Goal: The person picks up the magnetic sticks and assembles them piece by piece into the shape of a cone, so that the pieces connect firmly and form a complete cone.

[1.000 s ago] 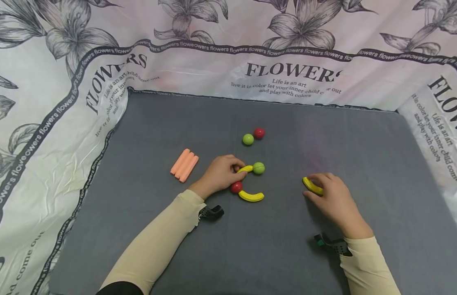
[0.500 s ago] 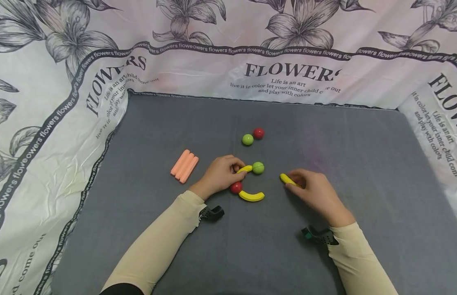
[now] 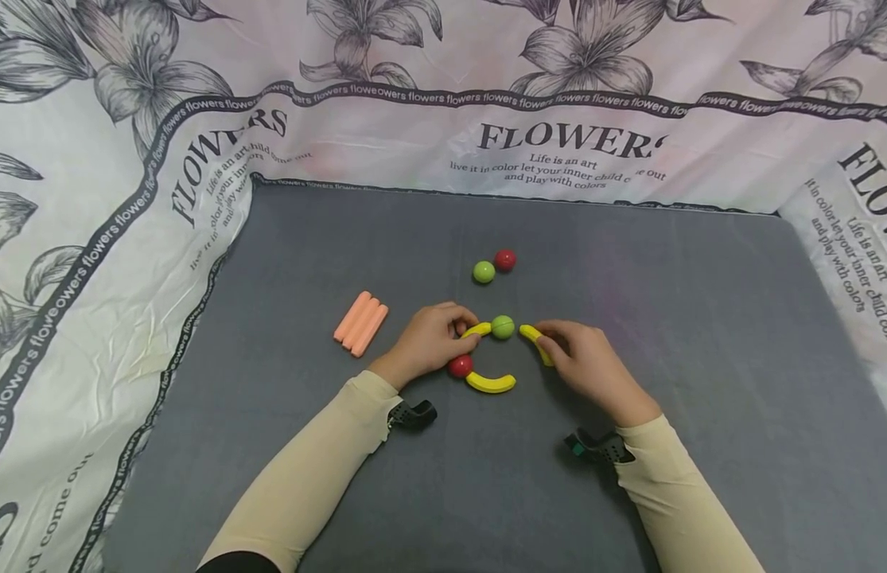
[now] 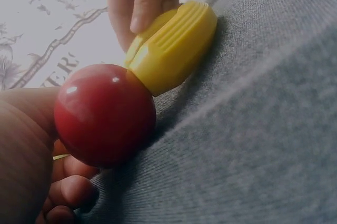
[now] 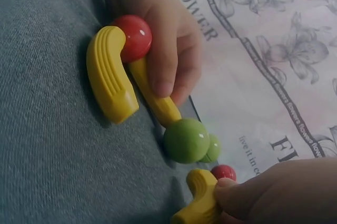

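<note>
My left hand rests on the table and pinches a yellow toy banana, partly hidden by its fingers. That banana's far end meets a green ball. Beside my left thumb lies a red ball, and a second toy banana touches it, curving to the right. Just right of the green ball, my right hand pinches a third toy banana between thumb and fingers, a small gap away. In the left wrist view, the red ball sits close against my left hand.
Behind the hands lie another green ball and red ball, side by side. Several peach-coloured sticks lie together at left. The grey table is bordered by a flower-printed sheet.
My right hand has moved left with its toy banana, bringing it beside the green ball and turning it more upright in view. The left hand has stayed in place.
</note>
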Motion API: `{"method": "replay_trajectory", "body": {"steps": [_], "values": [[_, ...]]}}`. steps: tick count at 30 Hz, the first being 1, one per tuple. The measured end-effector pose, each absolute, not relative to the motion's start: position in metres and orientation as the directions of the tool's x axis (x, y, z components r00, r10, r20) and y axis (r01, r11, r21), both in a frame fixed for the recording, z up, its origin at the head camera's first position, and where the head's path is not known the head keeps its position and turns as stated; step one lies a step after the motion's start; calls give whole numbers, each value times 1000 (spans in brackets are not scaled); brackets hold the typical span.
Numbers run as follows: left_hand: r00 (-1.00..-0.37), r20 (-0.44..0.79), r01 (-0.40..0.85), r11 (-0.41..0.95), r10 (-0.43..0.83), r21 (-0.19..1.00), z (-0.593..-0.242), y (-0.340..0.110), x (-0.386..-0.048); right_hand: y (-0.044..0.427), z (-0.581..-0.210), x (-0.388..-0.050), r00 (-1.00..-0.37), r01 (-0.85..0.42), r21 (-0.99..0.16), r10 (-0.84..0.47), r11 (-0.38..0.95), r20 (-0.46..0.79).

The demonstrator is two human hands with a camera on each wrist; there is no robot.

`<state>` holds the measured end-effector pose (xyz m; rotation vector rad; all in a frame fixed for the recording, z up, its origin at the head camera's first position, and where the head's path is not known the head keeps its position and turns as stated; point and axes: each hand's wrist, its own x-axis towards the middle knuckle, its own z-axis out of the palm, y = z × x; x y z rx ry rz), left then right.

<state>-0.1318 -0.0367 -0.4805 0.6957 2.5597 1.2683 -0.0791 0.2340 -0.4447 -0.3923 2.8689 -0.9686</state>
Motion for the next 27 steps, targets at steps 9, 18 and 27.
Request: {"method": "replay_trajectory", "body": {"steps": [9, 18, 27], "values": [[-863, 20, 319, 515, 505, 795, -480, -39, -132, 228, -448, -80, -963, -204, -640, -270, 741, -7], [-852, 52, 320, 441, 520, 838, -480, -44, -134, 221, -453, -89, -954, -203, -690, -300, 694, -22], [-819, 76, 389, 453, 569, 802, -481, -44, -135, 208, -452, -107, -920, -257, -713, -392, 652, -27]]}}
